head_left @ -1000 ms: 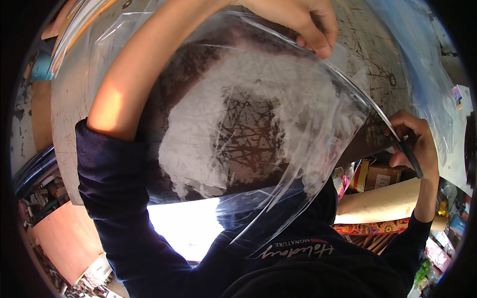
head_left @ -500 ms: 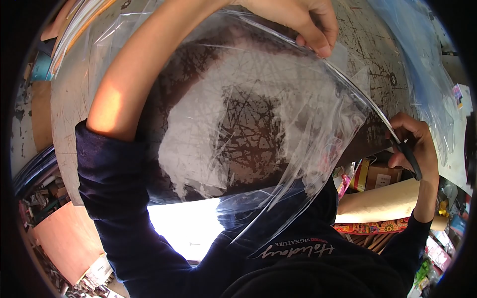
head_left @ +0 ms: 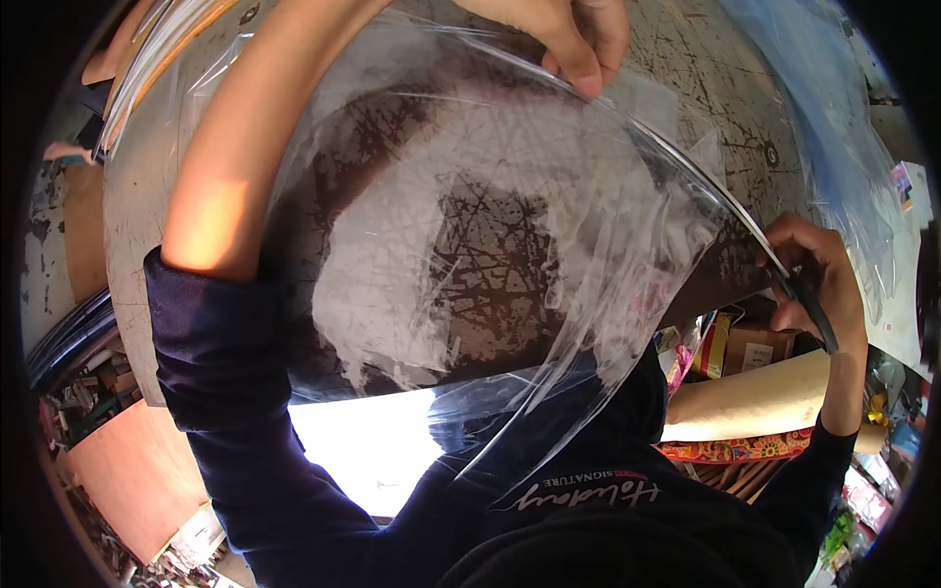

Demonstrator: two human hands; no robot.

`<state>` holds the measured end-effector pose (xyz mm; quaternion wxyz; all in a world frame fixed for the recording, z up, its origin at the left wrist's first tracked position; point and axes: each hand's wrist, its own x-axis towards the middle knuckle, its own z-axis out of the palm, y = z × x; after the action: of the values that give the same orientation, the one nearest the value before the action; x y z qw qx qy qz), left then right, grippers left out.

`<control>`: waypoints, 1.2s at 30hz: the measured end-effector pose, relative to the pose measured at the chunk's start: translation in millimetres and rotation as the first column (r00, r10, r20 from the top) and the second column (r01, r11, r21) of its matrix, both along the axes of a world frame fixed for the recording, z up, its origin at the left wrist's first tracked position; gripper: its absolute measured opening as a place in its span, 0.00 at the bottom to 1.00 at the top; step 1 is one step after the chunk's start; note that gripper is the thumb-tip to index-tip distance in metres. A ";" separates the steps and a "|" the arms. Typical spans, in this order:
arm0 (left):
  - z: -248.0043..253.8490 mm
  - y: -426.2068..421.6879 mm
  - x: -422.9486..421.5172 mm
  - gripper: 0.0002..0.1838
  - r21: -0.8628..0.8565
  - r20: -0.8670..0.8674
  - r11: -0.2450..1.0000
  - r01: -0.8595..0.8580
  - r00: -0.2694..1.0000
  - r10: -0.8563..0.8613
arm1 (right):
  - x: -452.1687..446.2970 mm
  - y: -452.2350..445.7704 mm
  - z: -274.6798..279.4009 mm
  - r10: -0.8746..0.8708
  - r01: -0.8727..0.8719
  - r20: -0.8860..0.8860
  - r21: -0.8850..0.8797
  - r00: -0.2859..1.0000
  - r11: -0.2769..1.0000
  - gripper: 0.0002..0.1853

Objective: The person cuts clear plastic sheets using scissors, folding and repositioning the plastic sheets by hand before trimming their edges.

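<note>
A clear plastic sheet [head_left: 627, 225] lies in loose folds over the scratched worktable, its lower part draping over the near edge towards my body. My left hand [head_left: 573, 44] reaches across the top of the view and pinches the sheet's far folded edge between thumb and fingers. At the right, my right hand [head_left: 818, 269] is closed around the black handle of a long, thin knife [head_left: 812, 312]. Its shiny blade runs up and left along the sheet's edge towards my left fingertips. Where blade ends and plastic fold begins is hard to make out.
The worktable [head_left: 676, 44] has a scratched, worn top. Bluish plastic film [head_left: 833, 127] hangs at its right side. Below right are a cardboard box [head_left: 760, 348] and a pale roll [head_left: 745, 397]. Part of another person [head_left: 103, 64] shows at the upper left.
My left hand has shifted left along the sheet's edge. My right hand and the knife have moved only slightly. At the far left, a teal thing has gone from view.
</note>
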<state>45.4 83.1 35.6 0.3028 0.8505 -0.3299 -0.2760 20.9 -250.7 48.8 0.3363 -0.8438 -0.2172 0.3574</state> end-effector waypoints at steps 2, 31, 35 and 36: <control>-1.1 0.8 0.1 0.11 -0.039 -0.005 0.999 0.016 1.000 -0.016 | 1.4 3.7 -3.7 0.017 -0.017 0.035 0.027 0.999 0.999 0.36; 18.2 4.0 -6.9 0.11 0.078 0.025 0.996 0.049 0.998 -0.051 | 2.3 17.0 1.5 0.028 -0.024 0.081 -0.043 0.996 0.999 0.46; 19.7 2.9 -7.8 0.11 0.186 0.041 0.982 -0.022 0.999 0.014 | 2.4 16.1 0.1 0.020 -0.023 0.051 0.051 0.998 0.998 0.34; 18.1 3.5 -7.0 0.11 0.173 0.045 0.985 -0.025 0.999 0.018 | 3.2 17.3 -1.7 0.070 -0.076 0.113 0.054 0.991 0.996 0.33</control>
<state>38.4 86.6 53.6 0.2233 0.8829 -0.3019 -0.2820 24.1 -233.4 47.2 0.3350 -0.8437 -0.2764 0.3157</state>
